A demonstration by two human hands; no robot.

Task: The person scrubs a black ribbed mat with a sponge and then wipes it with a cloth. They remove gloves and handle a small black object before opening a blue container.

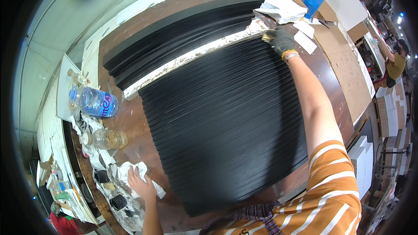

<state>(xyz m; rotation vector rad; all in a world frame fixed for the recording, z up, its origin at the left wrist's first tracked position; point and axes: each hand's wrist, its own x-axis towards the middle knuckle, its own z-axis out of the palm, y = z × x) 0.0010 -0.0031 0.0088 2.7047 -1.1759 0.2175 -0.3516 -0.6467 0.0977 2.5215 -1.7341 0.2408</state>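
My right hand [280, 42] is at the black strips [226, 117], far right corner; pinching or not, I can't tell. Left hand [141, 185] spread on the cloth [159, 189]. Light, even pressure should serve.

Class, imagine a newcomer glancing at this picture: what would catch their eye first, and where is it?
Most likely the broad spread of black strips, lying side by side across the middle of the brown table. Next might come the dark-gloved right hand at their far right corner, then the bare left hand on a crumpled white wipe at lower left.
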